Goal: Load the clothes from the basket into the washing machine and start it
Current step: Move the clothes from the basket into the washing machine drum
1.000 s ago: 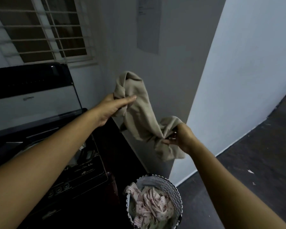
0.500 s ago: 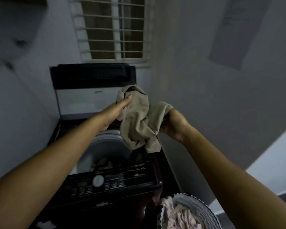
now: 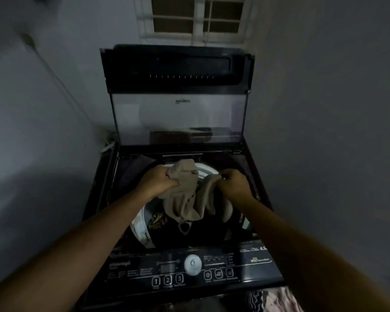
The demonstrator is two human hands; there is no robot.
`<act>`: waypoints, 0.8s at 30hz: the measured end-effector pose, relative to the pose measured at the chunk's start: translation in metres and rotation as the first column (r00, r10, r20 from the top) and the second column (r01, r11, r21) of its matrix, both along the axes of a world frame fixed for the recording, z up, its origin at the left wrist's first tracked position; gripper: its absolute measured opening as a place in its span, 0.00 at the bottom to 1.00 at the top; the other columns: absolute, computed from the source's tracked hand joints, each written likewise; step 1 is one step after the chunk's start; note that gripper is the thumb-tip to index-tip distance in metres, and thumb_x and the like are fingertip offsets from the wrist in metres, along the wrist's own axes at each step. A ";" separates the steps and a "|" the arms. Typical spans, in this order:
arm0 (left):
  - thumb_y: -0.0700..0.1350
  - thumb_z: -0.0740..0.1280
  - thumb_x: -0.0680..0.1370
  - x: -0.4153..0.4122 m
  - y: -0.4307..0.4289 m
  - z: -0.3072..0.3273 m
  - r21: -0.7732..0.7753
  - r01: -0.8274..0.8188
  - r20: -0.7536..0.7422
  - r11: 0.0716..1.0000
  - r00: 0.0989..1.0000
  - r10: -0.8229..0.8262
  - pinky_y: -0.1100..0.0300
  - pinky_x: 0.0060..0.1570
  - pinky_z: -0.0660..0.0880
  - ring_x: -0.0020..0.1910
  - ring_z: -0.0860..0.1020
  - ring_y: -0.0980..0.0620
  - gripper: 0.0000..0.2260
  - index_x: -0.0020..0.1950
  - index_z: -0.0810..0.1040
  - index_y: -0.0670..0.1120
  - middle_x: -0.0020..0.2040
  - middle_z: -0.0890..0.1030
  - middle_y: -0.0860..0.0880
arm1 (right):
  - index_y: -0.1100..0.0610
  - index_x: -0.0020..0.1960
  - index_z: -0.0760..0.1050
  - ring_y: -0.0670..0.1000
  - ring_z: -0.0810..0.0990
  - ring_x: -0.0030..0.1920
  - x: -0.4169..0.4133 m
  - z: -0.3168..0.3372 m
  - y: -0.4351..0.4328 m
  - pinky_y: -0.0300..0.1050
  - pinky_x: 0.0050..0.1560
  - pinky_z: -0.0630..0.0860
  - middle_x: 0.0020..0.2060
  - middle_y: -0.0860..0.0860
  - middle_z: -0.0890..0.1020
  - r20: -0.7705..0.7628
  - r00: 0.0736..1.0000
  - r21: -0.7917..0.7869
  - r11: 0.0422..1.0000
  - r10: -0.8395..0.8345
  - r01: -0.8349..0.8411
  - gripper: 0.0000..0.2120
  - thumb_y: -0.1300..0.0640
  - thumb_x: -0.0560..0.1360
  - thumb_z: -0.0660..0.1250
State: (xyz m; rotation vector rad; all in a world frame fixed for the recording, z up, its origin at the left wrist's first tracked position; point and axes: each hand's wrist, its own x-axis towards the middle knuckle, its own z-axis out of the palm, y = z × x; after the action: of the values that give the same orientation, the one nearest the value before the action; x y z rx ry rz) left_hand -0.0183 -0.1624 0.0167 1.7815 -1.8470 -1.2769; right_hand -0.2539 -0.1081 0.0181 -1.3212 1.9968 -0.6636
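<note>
A beige garment (image 3: pixel 186 197) hangs over the open drum (image 3: pixel 207 173) of a dark top-loading washing machine (image 3: pixel 260 200). My left hand (image 3: pixel 159 180) grips one bunched end of it. My right hand (image 3: pixel 233 182) pinches the other end. Its lower folds reach down into the drum, where dark clothes (image 3: pixel 189 233) with a printed patch lie. The lid (image 3: pixel 178 95) stands raised at the back. The control panel (image 3: pixel 191 270) with a round white dial runs along the front. A bit of striped pink cloth (image 3: pixel 277 299) shows at the bottom right; the basket itself is out of view.
Grey walls close in on both sides of the washing machine. A barred window (image 3: pixel 198 18) is above the lid. A white cable or hose (image 3: pixel 108 145) lies at the machine's back left corner.
I have turned left from the basket to face the machine. Both hands have carried the beige garment down from chest height to just over the drum.
</note>
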 end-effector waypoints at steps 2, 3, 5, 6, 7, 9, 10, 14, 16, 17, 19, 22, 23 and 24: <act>0.56 0.74 0.73 0.010 -0.012 -0.026 0.014 0.039 0.080 0.999 0.996 -0.040 0.49 0.57 0.79 0.53 0.82 0.49 0.16 0.59 0.85 0.52 0.54 0.85 0.51 | 0.59 0.49 0.79 0.59 0.84 0.42 0.005 -0.026 -0.009 0.55 0.45 0.83 0.42 0.57 0.85 0.027 1.000 0.107 0.994 -0.006 0.003 0.07 0.59 0.76 0.63; 0.57 0.73 0.74 0.012 -0.015 -0.037 0.020 0.056 0.124 0.998 0.991 -0.058 0.49 0.57 0.79 0.53 0.82 0.49 0.17 0.60 0.84 0.52 0.55 0.85 0.51 | 0.61 0.51 0.78 0.61 0.85 0.41 0.007 -0.037 -0.012 0.58 0.42 0.84 0.41 0.59 0.84 0.048 0.999 0.162 0.987 -0.005 -0.003 0.08 0.60 0.76 0.62; 0.54 0.72 0.76 0.017 -0.020 -0.054 0.070 0.072 0.158 0.995 0.984 -0.083 0.50 0.54 0.80 0.51 0.82 0.47 0.16 0.61 0.82 0.50 0.54 0.84 0.49 | 0.58 0.55 0.78 0.61 0.86 0.37 0.013 -0.058 -0.015 0.52 0.34 0.84 0.41 0.59 0.85 0.090 0.996 0.270 0.963 -0.007 -0.018 0.11 0.62 0.77 0.60; 0.51 0.71 0.77 0.019 -0.021 -0.063 0.104 0.069 0.158 0.992 0.984 -0.085 0.52 0.50 0.81 0.50 0.82 0.47 0.13 0.59 0.81 0.48 0.52 0.84 0.47 | 0.57 0.57 0.78 0.60 0.86 0.36 0.015 -0.068 -0.016 0.50 0.32 0.83 0.41 0.59 0.86 0.097 0.995 0.311 0.950 -0.004 -0.026 0.12 0.62 0.77 0.61; 0.48 0.70 0.77 0.022 -0.023 -0.070 0.141 0.057 0.159 0.988 0.984 -0.080 0.53 0.45 0.81 0.48 0.81 0.46 0.10 0.56 0.80 0.45 0.50 0.82 0.45 | 0.57 0.59 0.79 0.59 0.87 0.37 0.017 -0.077 -0.017 0.50 0.32 0.83 0.42 0.58 0.86 0.092 0.996 0.335 0.941 0.011 -0.042 0.13 0.61 0.76 0.62; 0.43 0.69 0.77 0.030 -0.026 -0.084 0.209 0.023 0.169 0.978 0.984 -0.059 0.57 0.40 0.77 0.46 0.80 0.45 0.05 0.51 0.77 0.43 0.49 0.81 0.43 | 0.57 0.60 0.79 0.59 0.87 0.41 0.019 -0.092 -0.017 0.53 0.38 0.85 0.46 0.58 0.86 0.037 0.998 0.375 0.925 0.050 -0.061 0.14 0.57 0.76 0.66; 0.42 0.70 0.77 0.033 -0.027 -0.090 0.244 0.021 0.160 0.969 0.985 -0.062 0.57 0.42 0.77 0.47 0.81 0.45 0.05 0.51 0.78 0.42 0.51 0.82 0.42 | 0.57 0.59 0.79 0.59 0.86 0.43 0.022 -0.093 -0.015 0.53 0.40 0.85 0.47 0.58 0.85 0.030 0.998 0.388 0.920 0.054 -0.062 0.13 0.56 0.76 0.68; 0.39 0.69 0.79 0.038 -0.032 -0.093 0.332 0.073 0.041 0.941 0.995 -0.092 0.59 0.52 0.78 0.60 0.76 0.50 0.25 0.76 0.70 0.47 0.69 0.74 0.51 | 0.57 0.62 0.78 0.53 0.80 0.49 0.027 -0.101 -0.015 0.38 0.40 0.75 0.51 0.54 0.82 0.057 0.994 0.343 0.933 0.093 -0.107 0.13 0.60 0.77 0.70; 0.42 0.69 0.80 0.036 -0.033 -0.085 0.342 0.040 0.007 0.939 0.999 -0.045 0.62 0.48 0.74 0.66 0.73 0.48 0.30 0.80 0.63 0.50 0.76 0.67 0.47 | 0.55 0.64 0.79 0.55 0.81 0.56 0.027 -0.099 -0.019 0.40 0.51 0.75 0.57 0.55 0.83 0.008 0.993 0.290 0.951 0.114 -0.111 0.17 0.61 0.75 0.70; 0.43 0.69 0.80 0.034 -0.035 -0.081 0.346 0.039 -0.011 0.937 0.999 -0.038 0.62 0.52 0.72 0.69 0.71 0.47 0.30 0.80 0.62 0.51 0.78 0.65 0.47 | 0.55 0.62 0.80 0.55 0.82 0.56 0.027 -0.094 -0.020 0.45 0.55 0.76 0.56 0.56 0.83 0.013 0.993 0.290 0.950 0.121 -0.120 0.16 0.61 0.75 0.70; 0.43 0.69 0.80 0.027 -0.037 -0.073 0.330 0.069 -0.045 0.942 0.997 -0.057 0.61 0.59 0.71 0.73 0.69 0.48 0.29 0.80 0.64 0.51 0.79 0.64 0.46 | 0.55 0.58 0.80 0.53 0.80 0.48 0.022 -0.084 -0.023 0.47 0.50 0.78 0.49 0.55 0.81 0.067 0.991 0.283 0.950 0.118 -0.132 0.10 0.61 0.77 0.69; 0.42 0.68 0.80 0.002 -0.040 -0.053 0.272 0.150 -0.096 0.951 0.987 -0.128 0.57 0.62 0.72 0.69 0.72 0.49 0.25 0.77 0.68 0.49 0.77 0.68 0.46 | 0.52 0.59 0.78 0.52 0.77 0.47 0.008 -0.057 -0.020 0.39 0.42 0.75 0.49 0.53 0.79 0.145 0.988 0.230 0.970 0.050 -0.083 0.11 0.63 0.79 0.66; 0.42 0.68 0.80 -0.009 -0.040 -0.046 0.255 0.172 -0.127 0.951 0.982 -0.143 0.56 0.62 0.73 0.66 0.74 0.50 0.23 0.75 0.70 0.48 0.75 0.70 0.47 | 0.53 0.59 0.78 0.53 0.78 0.46 0.002 -0.049 -0.019 0.44 0.42 0.75 0.49 0.55 0.80 0.182 0.983 0.211 0.976 0.015 -0.054 0.11 0.63 0.78 0.67; 0.42 0.68 0.81 -0.023 -0.040 -0.037 0.231 0.194 -0.155 0.954 0.975 -0.160 0.54 0.64 0.74 0.65 0.75 0.50 0.21 0.73 0.72 0.47 0.73 0.73 0.47 | 0.54 0.58 0.78 0.54 0.80 0.45 -0.008 -0.040 -0.015 0.46 0.42 0.76 0.50 0.56 0.81 0.190 0.982 0.191 0.981 -0.009 -0.028 0.11 0.63 0.77 0.69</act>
State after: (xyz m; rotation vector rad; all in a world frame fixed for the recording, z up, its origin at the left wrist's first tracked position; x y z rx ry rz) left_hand -0.0417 -0.2020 -0.0201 1.6228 -1.8767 -1.7149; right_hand -0.2618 -0.1226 -0.0216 -1.1096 1.8485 -0.5542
